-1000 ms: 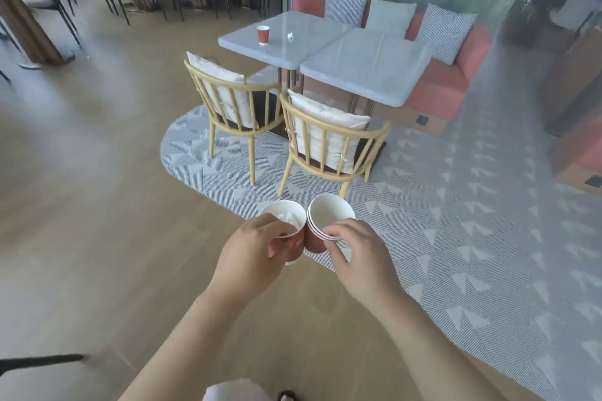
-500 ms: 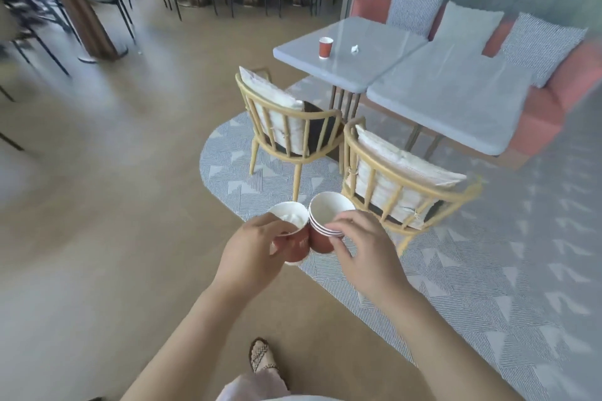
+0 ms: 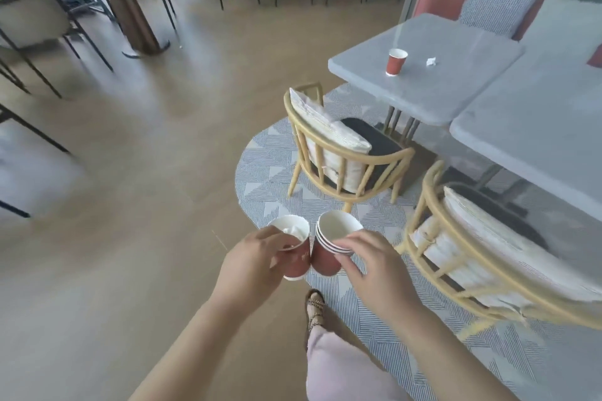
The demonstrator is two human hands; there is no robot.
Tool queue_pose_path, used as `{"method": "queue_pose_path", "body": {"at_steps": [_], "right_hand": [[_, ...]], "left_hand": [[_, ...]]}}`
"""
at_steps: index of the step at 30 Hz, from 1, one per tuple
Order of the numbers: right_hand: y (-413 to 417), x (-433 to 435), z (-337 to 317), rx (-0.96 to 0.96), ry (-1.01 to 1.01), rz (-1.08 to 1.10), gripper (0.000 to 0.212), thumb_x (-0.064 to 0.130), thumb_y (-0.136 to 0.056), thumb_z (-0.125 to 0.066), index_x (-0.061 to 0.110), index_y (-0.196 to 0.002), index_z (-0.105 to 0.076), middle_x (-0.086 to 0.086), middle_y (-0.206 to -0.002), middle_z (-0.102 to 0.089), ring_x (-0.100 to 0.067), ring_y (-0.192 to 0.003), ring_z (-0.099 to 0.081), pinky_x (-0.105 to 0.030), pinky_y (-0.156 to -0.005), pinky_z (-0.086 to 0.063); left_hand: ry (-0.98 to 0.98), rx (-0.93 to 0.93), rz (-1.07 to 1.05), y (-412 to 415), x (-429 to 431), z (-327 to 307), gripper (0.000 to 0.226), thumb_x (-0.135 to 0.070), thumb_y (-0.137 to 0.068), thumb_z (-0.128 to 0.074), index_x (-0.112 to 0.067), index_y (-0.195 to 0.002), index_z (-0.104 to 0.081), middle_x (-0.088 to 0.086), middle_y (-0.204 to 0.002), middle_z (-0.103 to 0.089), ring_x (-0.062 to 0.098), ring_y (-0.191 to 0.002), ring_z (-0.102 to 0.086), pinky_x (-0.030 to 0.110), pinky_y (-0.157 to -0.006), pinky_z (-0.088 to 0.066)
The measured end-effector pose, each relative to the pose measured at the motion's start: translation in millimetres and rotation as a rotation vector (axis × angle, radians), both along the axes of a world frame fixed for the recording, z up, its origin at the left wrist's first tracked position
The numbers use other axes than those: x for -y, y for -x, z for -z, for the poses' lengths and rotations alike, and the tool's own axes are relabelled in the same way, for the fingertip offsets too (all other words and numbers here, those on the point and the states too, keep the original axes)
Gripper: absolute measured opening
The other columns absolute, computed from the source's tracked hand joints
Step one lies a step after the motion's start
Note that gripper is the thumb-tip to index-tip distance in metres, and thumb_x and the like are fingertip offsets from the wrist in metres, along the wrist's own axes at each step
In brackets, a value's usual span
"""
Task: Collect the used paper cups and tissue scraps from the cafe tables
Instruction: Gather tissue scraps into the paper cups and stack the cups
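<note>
Drawing nearer, the grey table (image 3: 456, 91) on the patterned rug (image 3: 270, 179) is carrying a red cup (image 3: 396, 62) and tissue scrap (image 3: 431, 61); left hand (image 3: 250, 264) is gripping a tissue-filled cup (image 3: 298, 262), right hand (image 3: 374, 267) nested cups (image 3: 325, 260).

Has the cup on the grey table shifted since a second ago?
No. The cup stays left of the tissue scrap on the grey table; only the camera moved.
</note>
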State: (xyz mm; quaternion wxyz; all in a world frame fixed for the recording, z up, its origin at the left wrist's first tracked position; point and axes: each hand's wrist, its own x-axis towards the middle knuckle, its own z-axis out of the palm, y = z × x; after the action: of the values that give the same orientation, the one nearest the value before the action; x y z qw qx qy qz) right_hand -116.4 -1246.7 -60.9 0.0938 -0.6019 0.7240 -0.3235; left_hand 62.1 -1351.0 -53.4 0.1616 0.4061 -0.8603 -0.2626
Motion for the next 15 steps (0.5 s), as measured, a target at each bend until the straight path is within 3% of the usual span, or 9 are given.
{"method": "queue_pose_path", "body": {"at_steps": [7, 15], "right_hand": [[67.3, 150.9, 5.6, 0.017, -0.041, -0.08, 0.016, 0.008, -0.077, -0.073, 0.011, -0.092, -0.068, 0.001, -0.084, -0.065, -0.016, -0.083, -0.06, -0.013, -0.077, -0.037], [122.3, 298.5, -0.2, 0.015, -0.035, -0.172, 0.017, 0.01, -0.082, -0.067, 0.014, -0.099, -0.066, 0.007, -0.091, -0.063, -0.006, -0.086, -0.055, -0.01, -0.079, -0.037]], "left_hand": [[0.041, 0.047, -0.04, 66.7, 141.9, -2.0, 0.017, -0.021, -0.082, -0.062, -0.03, -0.094, -0.069, -0.013, -0.095, -0.065, 0.014, -0.08, -0.063, 0.033, -0.063, -0.053], [0.046, -0.02, -0.12, 111.2, 275.9, -16.8, 0.015, -0.022, -0.08, -0.065, -0.031, -0.091, -0.068, -0.013, -0.091, -0.067, 0.013, -0.082, -0.065, 0.037, -0.064, -0.055]]}}
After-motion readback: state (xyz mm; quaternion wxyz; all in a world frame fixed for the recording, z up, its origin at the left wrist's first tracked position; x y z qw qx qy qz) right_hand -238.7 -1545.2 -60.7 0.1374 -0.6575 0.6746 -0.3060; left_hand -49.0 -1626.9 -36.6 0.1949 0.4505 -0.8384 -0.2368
